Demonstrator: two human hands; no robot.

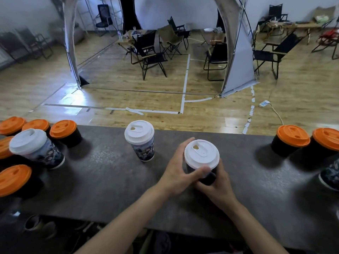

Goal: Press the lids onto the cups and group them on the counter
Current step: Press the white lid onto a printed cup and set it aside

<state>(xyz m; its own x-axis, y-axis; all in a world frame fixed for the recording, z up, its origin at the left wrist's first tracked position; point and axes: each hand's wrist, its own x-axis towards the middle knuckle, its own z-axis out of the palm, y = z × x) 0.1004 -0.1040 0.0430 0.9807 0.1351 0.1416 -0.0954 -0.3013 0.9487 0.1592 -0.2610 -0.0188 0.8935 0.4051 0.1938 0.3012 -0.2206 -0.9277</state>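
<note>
Far left of the held cup: five orange-lidded cups (63,129) and one white-lidded printed cup (28,142) stand packed together. All are capped, so this looks like the finished group.
Just left of the held cup: a second printed cup (145,151) stands alone with its lid on, apart from the cluster. It seems to be capped but not yet grouped.
Left hand (176,173): its fingers wrap the far side of the held cup below the rim and the thumb crosses the near side.
Held cup (209,177): dark-walled, upright on the counter near its front edge, topped by a white lid (201,154) that sits level. Whether it is fully snapped down cannot be told.
Right hand (218,187): it is curled round the lower wall of the held cup, steadying it.
Far right of the held cup: two orange-lidded cups (293,135) touch each other and are capped. A printed cup (330,175) is cut off by the frame edge, its top out of sight.
Progress: capping looks nearly done. What is left is probably seating this lid and gathering the scattered cups together.
Counter (110,180): a dark grey, speckled, matte slab under all the cups.
Room beyond the held cup: a wood floor (156,99) marked with white tape, black folding chairs (148,57) under a pale canopy (240,61), and a power strip (264,103) lying off to the right.
</note>
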